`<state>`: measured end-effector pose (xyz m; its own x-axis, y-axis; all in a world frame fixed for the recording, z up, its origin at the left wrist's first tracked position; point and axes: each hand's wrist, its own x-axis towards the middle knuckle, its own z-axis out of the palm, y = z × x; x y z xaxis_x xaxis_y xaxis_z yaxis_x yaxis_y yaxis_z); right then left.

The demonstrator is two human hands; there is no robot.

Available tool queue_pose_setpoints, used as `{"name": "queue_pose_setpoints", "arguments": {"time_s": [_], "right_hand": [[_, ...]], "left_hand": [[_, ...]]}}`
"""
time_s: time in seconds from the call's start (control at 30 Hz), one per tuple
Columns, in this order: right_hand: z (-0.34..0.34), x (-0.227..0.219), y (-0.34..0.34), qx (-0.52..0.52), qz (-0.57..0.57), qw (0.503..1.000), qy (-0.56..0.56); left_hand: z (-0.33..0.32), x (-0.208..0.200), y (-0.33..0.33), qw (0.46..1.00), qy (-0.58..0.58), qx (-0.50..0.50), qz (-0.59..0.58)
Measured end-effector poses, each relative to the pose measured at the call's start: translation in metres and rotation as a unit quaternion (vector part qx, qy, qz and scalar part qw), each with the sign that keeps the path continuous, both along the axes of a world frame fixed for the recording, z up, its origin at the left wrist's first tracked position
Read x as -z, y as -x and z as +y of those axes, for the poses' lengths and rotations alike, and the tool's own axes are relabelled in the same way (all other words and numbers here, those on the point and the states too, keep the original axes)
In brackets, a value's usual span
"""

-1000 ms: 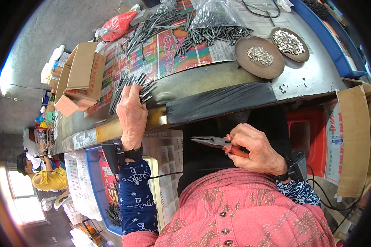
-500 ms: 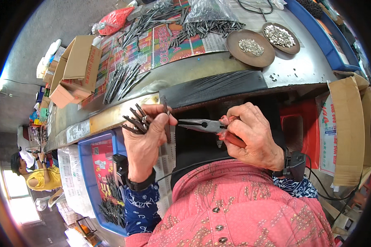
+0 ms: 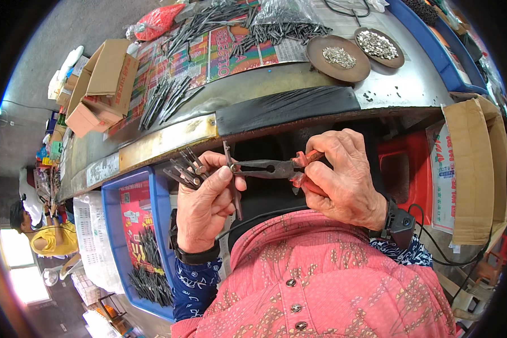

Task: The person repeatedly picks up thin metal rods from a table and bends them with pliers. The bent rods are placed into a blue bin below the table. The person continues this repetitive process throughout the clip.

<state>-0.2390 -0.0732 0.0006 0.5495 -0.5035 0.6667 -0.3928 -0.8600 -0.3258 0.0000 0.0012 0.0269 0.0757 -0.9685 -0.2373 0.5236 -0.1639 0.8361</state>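
My left hand (image 3: 204,205) is closed around several slim dark metal pieces (image 3: 185,170) with small silvery knobs, which fan out past its fingers to the left. Between its thumb and fingertips one such dark piece (image 3: 236,203) stands apart, roughly upright, a round silvery knob near its upper part. My right hand (image 3: 343,180) grips a pair of pliers (image 3: 271,169) with red handles, held level and pointing left. The jaws are parted, and their tips reach the knob on the upright piece; whether they pinch it I cannot tell.
Ahead runs the workbench edge (image 3: 287,112), with loose dark pieces (image 3: 166,100), a cardboard box (image 3: 104,84) and two brown dishes (image 3: 349,73) of small silvery parts on top. A blue tray (image 3: 110,225) with dark pieces sits lower left; an open carton (image 3: 470,174) stands right.
The pliers' jaws have spread and come up to the upright piece, where a silvery knob now shows. The piece has turned in my left fingers and sticks out further below them.
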Motion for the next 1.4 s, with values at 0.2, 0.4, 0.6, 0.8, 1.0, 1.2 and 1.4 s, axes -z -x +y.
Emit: {"name": "queue_pose_setpoints", "arguments": {"time_s": [0.2,0.4,0.6,0.8,1.0,1.2,1.4], "right_hand": [[0.0,0.001,0.002,0.002,0.009,1.0,0.016],[-0.003,0.012,0.007,-0.044,0.039,0.997,-0.045],[-0.012,0.02,0.008,-0.218,-0.045,0.904,-0.364],[-0.007,0.021,0.003,-0.179,-0.073,0.926,-0.323],[-0.005,0.019,0.002,-0.045,-0.008,0.994,-0.1],[-0.001,0.015,0.0,-0.019,0.0,0.999,-0.026],[0.0,0.016,0.005,-0.038,0.049,0.997,-0.042]], "left_hand": [[0.002,0.002,0.001,1.0,-0.014,-0.003,-0.005],[0.0,0.011,0.003,0.999,0.019,0.028,0.001],[0.005,0.023,0.012,0.875,0.177,-0.049,-0.447],[0.0,0.028,0.007,0.908,0.196,-0.091,-0.359],[0.0,0.023,0.007,0.991,0.069,-0.06,-0.098],[0.003,0.017,0.003,1.0,0.014,-0.018,-0.015],[0.004,0.017,0.001,1.0,0.011,0.014,0.009]]}}
